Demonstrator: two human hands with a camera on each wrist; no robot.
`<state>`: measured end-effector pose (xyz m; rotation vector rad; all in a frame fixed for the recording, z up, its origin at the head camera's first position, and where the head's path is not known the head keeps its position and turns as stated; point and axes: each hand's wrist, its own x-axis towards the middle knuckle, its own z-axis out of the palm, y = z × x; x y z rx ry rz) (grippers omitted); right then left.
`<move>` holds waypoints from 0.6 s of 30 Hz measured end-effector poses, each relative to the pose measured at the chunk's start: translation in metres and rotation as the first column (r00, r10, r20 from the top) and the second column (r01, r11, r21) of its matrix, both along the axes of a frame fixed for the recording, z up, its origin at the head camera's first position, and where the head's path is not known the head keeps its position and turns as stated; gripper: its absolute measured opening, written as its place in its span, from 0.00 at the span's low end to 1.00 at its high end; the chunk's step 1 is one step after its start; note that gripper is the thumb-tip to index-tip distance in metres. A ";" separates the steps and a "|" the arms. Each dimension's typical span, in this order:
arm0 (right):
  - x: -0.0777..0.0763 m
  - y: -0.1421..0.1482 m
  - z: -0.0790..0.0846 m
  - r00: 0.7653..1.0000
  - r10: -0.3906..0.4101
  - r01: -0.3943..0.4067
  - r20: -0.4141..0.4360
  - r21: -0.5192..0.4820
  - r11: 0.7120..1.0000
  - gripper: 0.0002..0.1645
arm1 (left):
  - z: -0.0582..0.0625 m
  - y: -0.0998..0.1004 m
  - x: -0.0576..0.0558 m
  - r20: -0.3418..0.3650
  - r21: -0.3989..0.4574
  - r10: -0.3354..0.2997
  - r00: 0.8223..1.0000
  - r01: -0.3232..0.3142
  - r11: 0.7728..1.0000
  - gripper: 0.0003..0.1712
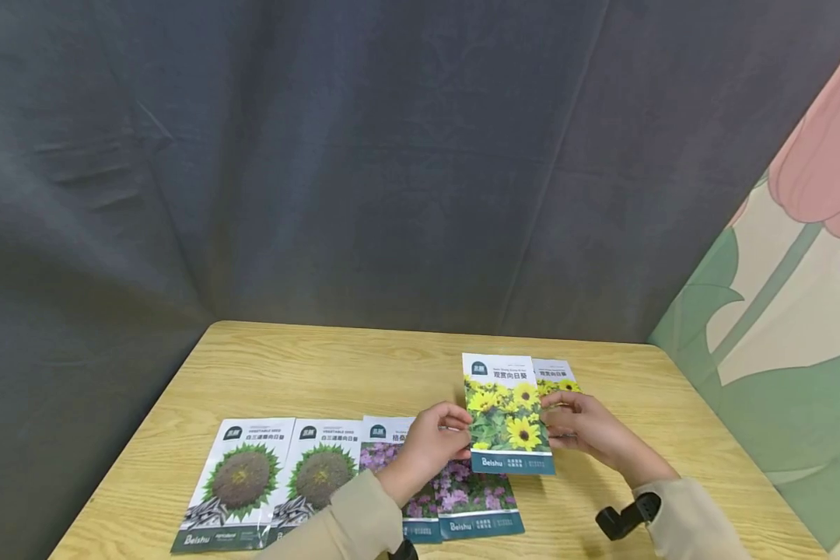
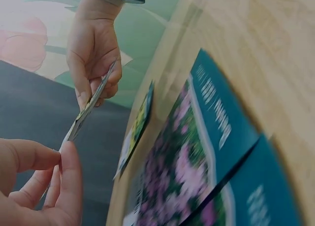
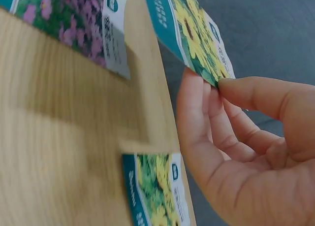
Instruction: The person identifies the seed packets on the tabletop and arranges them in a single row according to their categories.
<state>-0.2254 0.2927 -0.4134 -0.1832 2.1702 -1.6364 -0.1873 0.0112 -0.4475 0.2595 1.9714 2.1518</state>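
Observation:
A seed packet with yellow flowers [image 1: 507,404] is held up above the table between both hands. My left hand [image 1: 430,443] pinches its left edge, and my right hand [image 1: 588,428] pinches the right edge between thumb and fingers. In the right wrist view the raised packet [image 3: 189,34] tilts over the tabletop. Behind it, a second yellow-flower packet [image 3: 160,189] lies flat on the table, partly hidden in the head view. Below the left hand lie two overlapping purple-flower packets [image 1: 479,498], one largely covered by the left hand and forearm.
Two packets showing sunflower heads, one at far left [image 1: 241,482] and one beside it [image 1: 322,474], lie at the table's front left. The wooden table [image 1: 308,365] meets a dark curtain [image 1: 392,171] at the back. A wall painted with flowers [image 1: 798,373] stands at the right.

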 end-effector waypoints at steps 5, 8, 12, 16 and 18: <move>0.005 0.010 -0.008 1.000 0.002 -0.003 0.023 0.022 1.000 0.22 | -0.011 0.016 0.003 0.015 -0.021 0.006 1.000 -0.006 1.000 0.11; 0.006 0.015 -0.014 0.999 -0.023 0.022 0.038 0.048 0.999 0.23 | -0.017 0.024 0.003 0.024 -0.030 0.010 1.000 -0.009 1.000 0.11; 0.009 0.020 -0.021 0.996 -0.063 0.058 0.062 0.075 0.995 0.24 | -0.021 0.030 0.007 0.035 -0.041 0.014 0.999 -0.013 0.999 0.10; 0.010 0.024 -0.026 0.992 -0.079 0.073 0.094 0.069 0.995 0.22 | -0.023 0.035 0.010 0.042 -0.047 0.021 0.999 -0.019 0.999 0.09; 0.010 0.026 -0.028 0.992 -0.072 0.066 0.102 0.062 0.996 0.23 | -0.025 0.037 0.012 0.043 -0.048 0.026 0.999 -0.024 0.999 0.10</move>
